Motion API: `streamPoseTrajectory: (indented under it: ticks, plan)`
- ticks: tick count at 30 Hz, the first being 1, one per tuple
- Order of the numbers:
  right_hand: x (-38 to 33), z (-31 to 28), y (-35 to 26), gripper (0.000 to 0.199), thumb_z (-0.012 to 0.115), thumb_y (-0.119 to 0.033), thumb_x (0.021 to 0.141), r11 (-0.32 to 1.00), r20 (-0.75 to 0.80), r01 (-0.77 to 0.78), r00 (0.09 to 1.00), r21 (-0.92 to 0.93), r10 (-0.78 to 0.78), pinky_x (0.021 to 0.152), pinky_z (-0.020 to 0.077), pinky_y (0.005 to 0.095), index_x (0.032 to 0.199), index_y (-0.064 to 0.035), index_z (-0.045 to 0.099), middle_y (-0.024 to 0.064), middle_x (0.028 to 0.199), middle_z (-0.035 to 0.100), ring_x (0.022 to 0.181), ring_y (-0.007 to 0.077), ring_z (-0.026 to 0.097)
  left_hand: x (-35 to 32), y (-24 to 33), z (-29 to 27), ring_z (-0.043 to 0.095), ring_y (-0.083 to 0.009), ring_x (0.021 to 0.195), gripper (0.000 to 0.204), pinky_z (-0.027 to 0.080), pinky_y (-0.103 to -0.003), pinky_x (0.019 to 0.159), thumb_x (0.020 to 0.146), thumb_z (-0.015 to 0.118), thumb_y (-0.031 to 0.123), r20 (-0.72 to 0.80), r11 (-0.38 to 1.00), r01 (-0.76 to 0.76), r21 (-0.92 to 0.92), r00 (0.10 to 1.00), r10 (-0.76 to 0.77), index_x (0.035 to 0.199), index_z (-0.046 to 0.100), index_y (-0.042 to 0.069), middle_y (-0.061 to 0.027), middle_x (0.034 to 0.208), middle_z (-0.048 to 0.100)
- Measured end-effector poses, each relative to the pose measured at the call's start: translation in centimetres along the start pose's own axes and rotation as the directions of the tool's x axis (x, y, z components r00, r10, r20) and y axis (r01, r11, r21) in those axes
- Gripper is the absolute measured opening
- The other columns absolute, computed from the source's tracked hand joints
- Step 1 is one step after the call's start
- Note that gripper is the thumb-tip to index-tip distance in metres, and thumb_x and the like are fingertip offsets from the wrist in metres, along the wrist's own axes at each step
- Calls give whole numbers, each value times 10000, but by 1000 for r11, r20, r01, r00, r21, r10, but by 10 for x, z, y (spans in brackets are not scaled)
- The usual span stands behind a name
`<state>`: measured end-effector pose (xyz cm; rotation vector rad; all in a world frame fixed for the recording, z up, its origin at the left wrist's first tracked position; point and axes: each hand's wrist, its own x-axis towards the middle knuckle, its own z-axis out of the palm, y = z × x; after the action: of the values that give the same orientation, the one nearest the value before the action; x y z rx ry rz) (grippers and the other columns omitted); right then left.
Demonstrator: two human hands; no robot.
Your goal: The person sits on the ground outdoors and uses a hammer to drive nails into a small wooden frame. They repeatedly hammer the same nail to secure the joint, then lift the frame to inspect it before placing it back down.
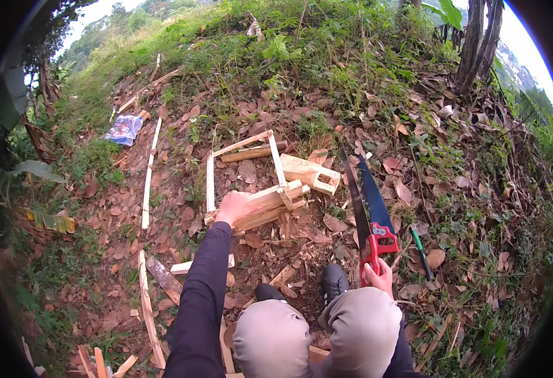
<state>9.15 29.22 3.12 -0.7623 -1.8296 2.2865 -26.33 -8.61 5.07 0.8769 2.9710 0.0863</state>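
My left hand (233, 206) is closed over the near edge of a wooden frame (210, 183) made of thin pale strips, resting on wood blocks (267, 211) on the ground. Its fingertips are partly hidden. My right hand (378, 277), beside my right knee, is wrapped around the red handle of a handsaw (357, 211), whose dark blade points away from me. Just right of it lies a second handsaw (375, 195) with a blue blade and red handle. A notched piece of wood (314, 171) sits between the frame and the blades.
A green-and-black handled tool (423, 254) lies at right. Long wood strips (151, 170) line the left side, with a clear plastic bag (125, 129) farther off. Wood offcuts (164, 277) are scattered over leaf-covered sloping ground. A tree trunk (480, 47) stands at far right.
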Motion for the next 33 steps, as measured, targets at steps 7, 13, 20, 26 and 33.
streamPoseTrajectory:
  ticks: [7, 13, 20, 26, 33]
  plan:
    - [27, 43, -29, 261, 778, -139, 853, 926, 160, 320, 943, -200, -291, 557, 375, 258, 937, -45, 550, -34, 705, 474, 618, 63, 427, 29, 16, -24, 719, -380, 946, 568, 559, -464, 881, 765, 796, 579, 177, 963, 220, -157, 965, -191, 1088, 775, 112, -202, 980, 752]
    - [5, 33, -2, 178, 704, -102, 881, 850, -28, 333, 926, -407, -377, 527, 350, 272, 823, -18, 558, -15, 638, 477, 575, 67, 438, 32, 21, -25, 722, -363, 954, 565, 561, -454, 872, 737, 802, 607, 99, 960, 225, -165, 973, -211, 1043, 772, 133, -166, 978, 762]
    - [34, 0, 52, 206, 710, -94, 850, 314, 228, 521, 733, -794, -641, 638, 453, 492, 858, -24, 516, 193, 757, 554, 712, 405, 575, 37, 17, -30, 725, -353, 976, 580, 559, -446, 892, 741, 805, 598, 182, 949, 258, -179, 957, -226, 1082, 767, 130, -156, 1017, 765]
    - [96, -1, 88, 347, 748, -150, 843, 106, 312, 404, 827, -909, -468, 848, 486, 465, 1070, 12, 543, 226, 1095, 563, 1012, 375, 577, 42, 7, -22, 683, -360, 1108, 661, 514, -422, 973, 765, 805, 532, 272, 935, 241, -262, 947, -168, 1241, 710, 83, -195, 1170, 728]
    - [198, 177, 70, 538, 785, -144, 838, 540, 202, 610, 750, -579, -630, 935, 494, 457, 1262, 44, 514, 261, 1250, 561, 1179, 415, 565, 51, -11, -17, 688, -309, 1114, 642, 495, -384, 980, 774, 824, 454, 387, 881, 293, -372, 911, -139, 1251, 694, 45, -172, 1193, 730]
